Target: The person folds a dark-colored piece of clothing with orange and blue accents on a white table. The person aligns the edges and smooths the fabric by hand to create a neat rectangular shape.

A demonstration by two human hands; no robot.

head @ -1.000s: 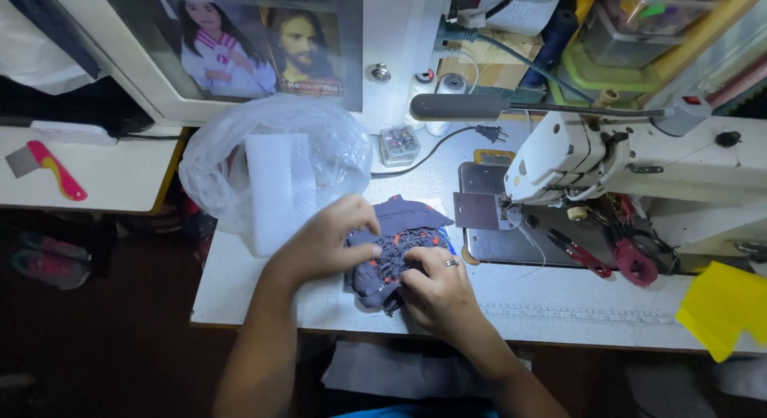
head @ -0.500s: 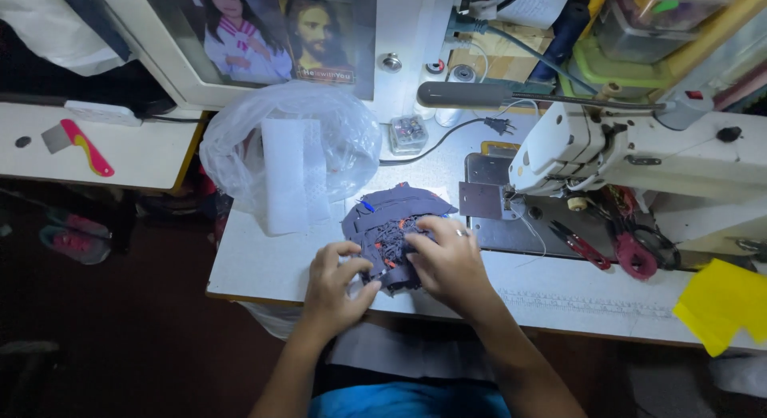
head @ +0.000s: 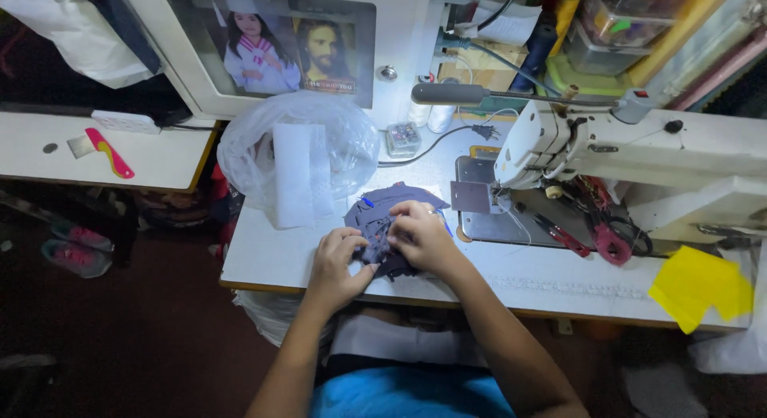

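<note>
So both hands are bunched on the dark patterned fabric pieces point(head: 382, 226), which sit on the white sewing table point(head: 264, 258) just left of the sewing machine point(head: 639, 162). The left hand point(head: 339, 262) has its fingers curled, pinching the stack's near edge; the right hand point(head: 422, 236) lies on top with fingers bent, pressing and gripping the cloth. My take: keep the pieces flat and the edges squared up. Room-wise, the clear plastic bag point(head: 300, 158) crowds the far-left side of the machine, and the table's front edge is right under the wrists. The red-handled scissors point(head: 595, 240) lie under the machine's arm, and the yellow cloth point(head: 699, 286) sits off past it, well apart.
</note>
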